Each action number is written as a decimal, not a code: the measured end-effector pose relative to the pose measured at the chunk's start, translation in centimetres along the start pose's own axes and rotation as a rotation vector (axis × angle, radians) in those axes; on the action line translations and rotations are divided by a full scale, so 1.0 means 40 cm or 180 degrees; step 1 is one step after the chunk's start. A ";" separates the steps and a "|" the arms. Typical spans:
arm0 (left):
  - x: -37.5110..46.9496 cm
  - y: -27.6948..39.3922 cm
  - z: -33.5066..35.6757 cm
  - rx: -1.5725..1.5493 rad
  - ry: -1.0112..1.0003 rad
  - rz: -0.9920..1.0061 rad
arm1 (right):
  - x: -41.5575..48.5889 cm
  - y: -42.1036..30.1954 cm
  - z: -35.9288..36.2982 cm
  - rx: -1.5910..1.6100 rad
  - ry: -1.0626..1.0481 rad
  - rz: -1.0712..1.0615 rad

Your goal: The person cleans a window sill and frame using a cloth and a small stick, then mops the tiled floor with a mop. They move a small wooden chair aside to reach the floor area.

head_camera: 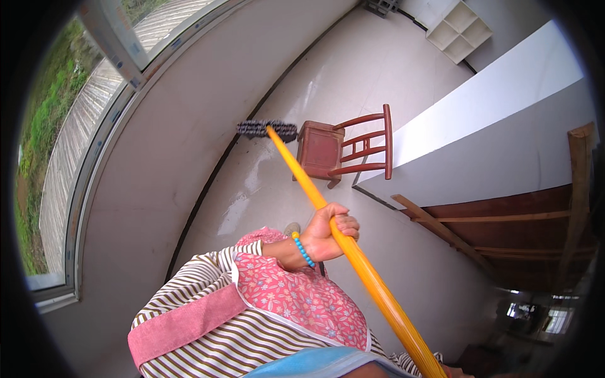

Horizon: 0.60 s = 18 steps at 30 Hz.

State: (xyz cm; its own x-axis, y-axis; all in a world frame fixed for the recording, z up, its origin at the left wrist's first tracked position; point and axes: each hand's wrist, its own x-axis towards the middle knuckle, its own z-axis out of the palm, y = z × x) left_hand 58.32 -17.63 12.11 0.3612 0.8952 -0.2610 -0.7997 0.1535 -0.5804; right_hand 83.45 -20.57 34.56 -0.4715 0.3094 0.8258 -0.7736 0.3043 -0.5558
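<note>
My left hand point(331, 234), with a blue bead bracelet at the wrist, is closed around the yellow handle point(378, 290) of a mop. The handle slants from the lower right up to the dark, light-flecked mop head point(267, 128). That head is at the floor, close to the wall's dark baseboard and just left of a red wooden chair point(322, 146). At the bottom edge my right hand point(456, 373) shows only in part, wrapped at the upper end of the handle. Beneath my left forearm is a pink floral apron point(302, 297).
A window point(113, 118) runs along the left wall point(189, 118). The pale shiny floor point(368, 75) bears bright reflections. A white wall corner point(472, 127) juts in at right, above a brown wood-framed panel point(510, 231). A white cubby shelf point(458, 30) stands at the back.
</note>
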 end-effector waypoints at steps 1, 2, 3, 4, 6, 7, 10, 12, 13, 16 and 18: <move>0.030 -0.006 0.020 0.0047 -0.0075 -0.0081 | 0.000 0.007 -0.016 -0.0089 0.0124 0.0055; 0.062 -0.006 0.038 0.0054 -0.0141 -0.0172 | 0.005 0.014 -0.029 -0.0177 0.0227 0.0113; 0.095 -0.007 0.049 0.0043 -0.0274 -0.0292 | 0.009 0.023 -0.040 -0.0263 0.0324 0.0189; 0.130 -0.003 0.056 0.0032 -0.0273 -0.0341 | 0.014 0.031 -0.049 -0.0341 0.0420 0.0251; 0.195 0.015 0.054 -0.0020 -0.0117 -0.0439 | 0.028 0.053 -0.061 -0.0498 0.0593 0.0352; 0.224 0.027 0.044 -0.0077 -0.0163 -0.0565 | 0.037 0.065 -0.065 -0.0570 0.0682 0.0401; 0.287 0.086 -0.007 0.0125 0.0663 -0.0360 | 0.065 0.105 -0.056 -0.0821 0.0942 0.0540; 0.314 0.135 -0.048 0.0141 0.1048 -0.0309 | 0.082 0.130 -0.047 -0.0973 0.0995 0.0622; 0.320 0.155 -0.068 0.0095 0.1050 -0.0271 | 0.092 0.141 -0.043 -0.1035 0.1021 0.0671; 0.309 0.187 -0.106 -0.0128 0.1199 -0.0218 | 0.123 0.168 -0.035 -0.1167 0.1139 0.0758; 0.288 0.178 -0.113 -0.0117 0.1238 -0.0285 | 0.144 0.179 -0.021 -0.1236 0.1253 0.0812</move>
State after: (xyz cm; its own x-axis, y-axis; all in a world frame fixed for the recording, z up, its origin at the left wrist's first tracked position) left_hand 58.94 -8.10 1.47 0.5891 0.6526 -0.4765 -0.7417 0.2025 -0.6395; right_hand 75.55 -15.86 35.26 -0.3725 0.7032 0.6056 -0.4109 0.4602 -0.7871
